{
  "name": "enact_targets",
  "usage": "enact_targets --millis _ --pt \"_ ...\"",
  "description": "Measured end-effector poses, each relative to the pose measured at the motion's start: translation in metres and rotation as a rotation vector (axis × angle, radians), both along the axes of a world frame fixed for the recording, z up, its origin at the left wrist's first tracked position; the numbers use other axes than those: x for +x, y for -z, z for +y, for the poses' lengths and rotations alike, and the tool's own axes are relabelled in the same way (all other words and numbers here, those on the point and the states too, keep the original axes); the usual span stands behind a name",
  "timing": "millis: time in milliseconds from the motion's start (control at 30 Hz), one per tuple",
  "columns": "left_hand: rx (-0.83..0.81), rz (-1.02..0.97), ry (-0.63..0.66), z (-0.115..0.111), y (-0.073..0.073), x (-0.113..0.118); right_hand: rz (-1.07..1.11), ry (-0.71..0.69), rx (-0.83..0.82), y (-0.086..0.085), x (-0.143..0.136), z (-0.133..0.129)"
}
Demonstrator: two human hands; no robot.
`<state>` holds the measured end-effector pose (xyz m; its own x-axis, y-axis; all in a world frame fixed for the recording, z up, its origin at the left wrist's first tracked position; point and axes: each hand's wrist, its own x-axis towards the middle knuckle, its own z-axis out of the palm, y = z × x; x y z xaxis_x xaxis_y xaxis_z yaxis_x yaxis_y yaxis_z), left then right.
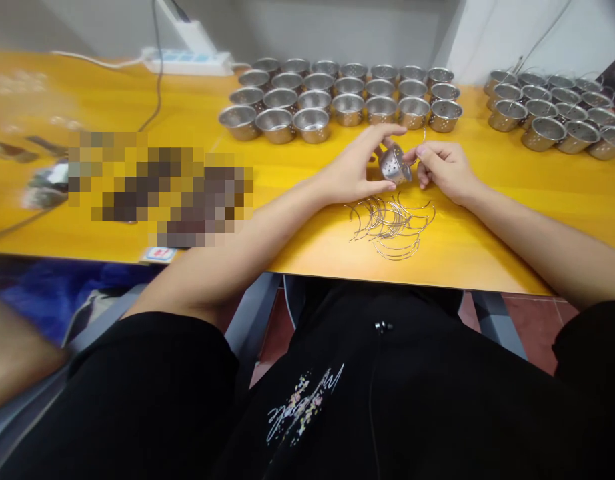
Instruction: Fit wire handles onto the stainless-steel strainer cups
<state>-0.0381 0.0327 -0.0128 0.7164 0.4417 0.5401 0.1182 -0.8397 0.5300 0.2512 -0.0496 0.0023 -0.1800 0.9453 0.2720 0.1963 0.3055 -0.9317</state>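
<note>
My left hand [360, 167] holds a small perforated metal cup [393, 165] tilted on its side, its rim turned to the right. At that rim is my right hand [443, 167], its thumb and forefinger pinched on a thin curved wire [424, 135] that sticks up above the fingers. How the wire meets the cup is too small to tell. Below both hands, a loose heap of curved wires [390, 223] lies on the yellow table [317, 250].
Rows of metal cups [348, 109] stand behind my hands. More cups [543, 133], some with wires, stand at the right. A power strip [190, 62] lies at the back left, before blurred-out dark items [202, 203]. Another person's limb [17, 353] shows at the lower left.
</note>
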Motion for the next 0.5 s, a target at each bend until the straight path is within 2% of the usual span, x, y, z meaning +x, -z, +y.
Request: enact_targets --millis 267,500 --pt "-0.006 0.018 -0.024 0.0077 0.0036 0.0033 0.056 0.073 0.046 -0.0006 -0.0009 -0.001" --pt "-0.065 0.05 -0.012 0.0053 0.0063 0.0061 -0.062 0.176 0.204 0.0001 -0.0002 -0.002"
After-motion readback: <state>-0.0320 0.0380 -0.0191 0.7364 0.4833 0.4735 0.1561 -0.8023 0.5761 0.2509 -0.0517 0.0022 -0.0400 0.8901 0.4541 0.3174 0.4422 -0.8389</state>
